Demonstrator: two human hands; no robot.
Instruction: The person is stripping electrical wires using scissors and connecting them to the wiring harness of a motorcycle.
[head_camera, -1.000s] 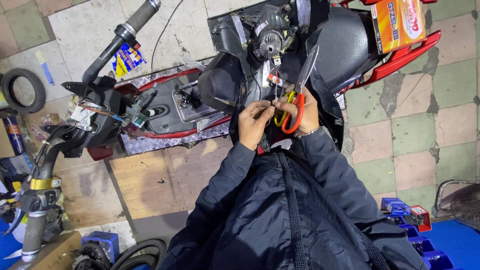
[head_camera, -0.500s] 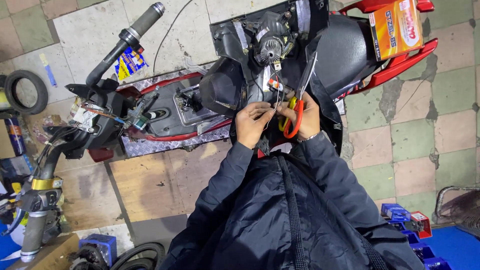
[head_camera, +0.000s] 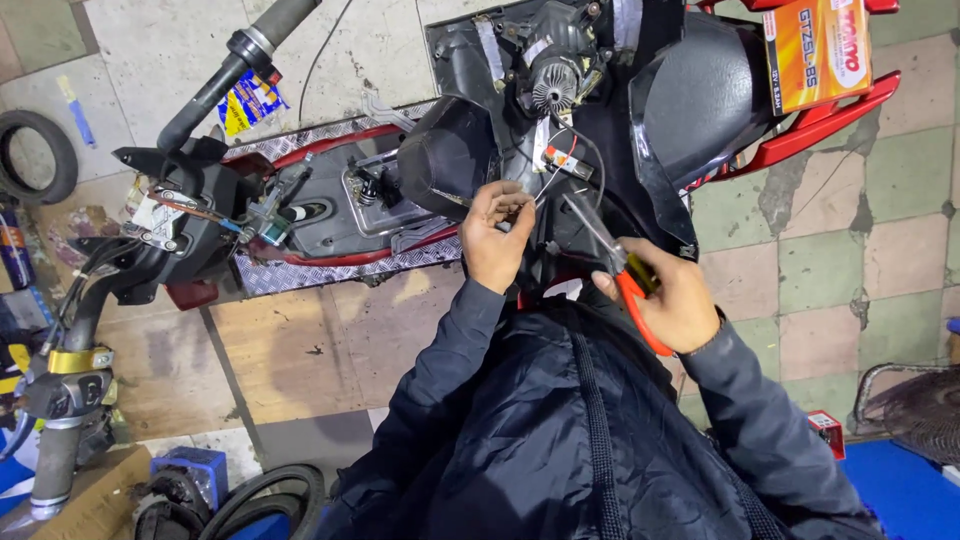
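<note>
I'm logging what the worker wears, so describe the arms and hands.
Both arms are covered by long sleeves of a dark navy, slightly shiny jacket, creased along the forearms and ending at the wrists. The left hand and right hand are bare, without gloves. A dark band seems to sit at the right wrist; no rings are discernible.

We see orange-yellow box (head_camera: 818, 50) far right, resting on red rack (head_camera: 830, 120). Blue-yellow wrapper (head_camera: 248, 100) flat on floor tiles, far left, beside handlebar grip. Small red box (head_camera: 828, 432) near right, on floor.
</note>
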